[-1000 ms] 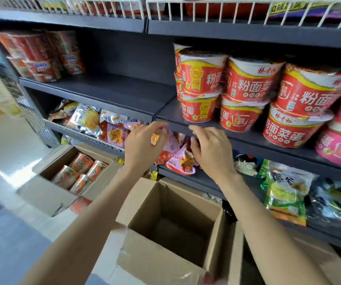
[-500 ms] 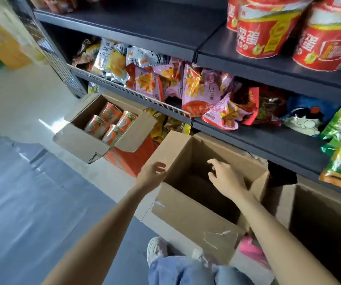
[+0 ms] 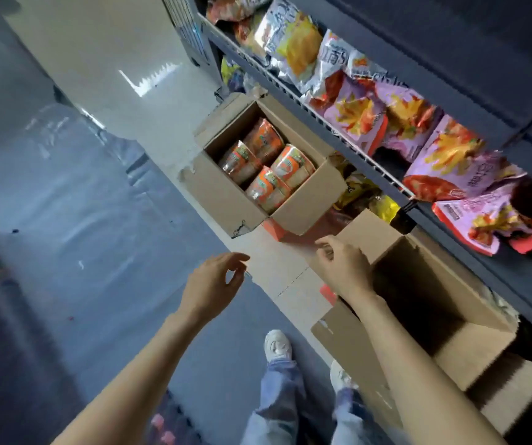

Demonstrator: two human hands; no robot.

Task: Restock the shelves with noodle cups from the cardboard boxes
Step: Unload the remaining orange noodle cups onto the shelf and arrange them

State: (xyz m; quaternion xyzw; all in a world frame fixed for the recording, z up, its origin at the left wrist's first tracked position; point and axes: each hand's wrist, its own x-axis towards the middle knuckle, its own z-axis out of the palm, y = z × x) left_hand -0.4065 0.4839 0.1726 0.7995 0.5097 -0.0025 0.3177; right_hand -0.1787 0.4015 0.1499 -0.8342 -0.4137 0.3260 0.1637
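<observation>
Both hands are hanging empty over the floor: the left hand [image 3: 214,285] is showing loosely curled fingers gripping nothing, and the right hand [image 3: 344,265] is hovering, fingers relaxed, just beside the near left flap of the empty cardboard box [image 3: 470,358]. Farther off, the noodle cups [image 3: 266,163] are lying in the open cardboard box [image 3: 226,200], left of the snack bags [image 3: 444,155] sitting on the wire-edged shelf [image 3: 328,122].

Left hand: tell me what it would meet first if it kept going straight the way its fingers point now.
Probably the near corner of the open cardboard box holding the noodle cups. The left hand is empty and points up and to the right over bare floor; depth is unclear, so it could pass above the wall.
</observation>
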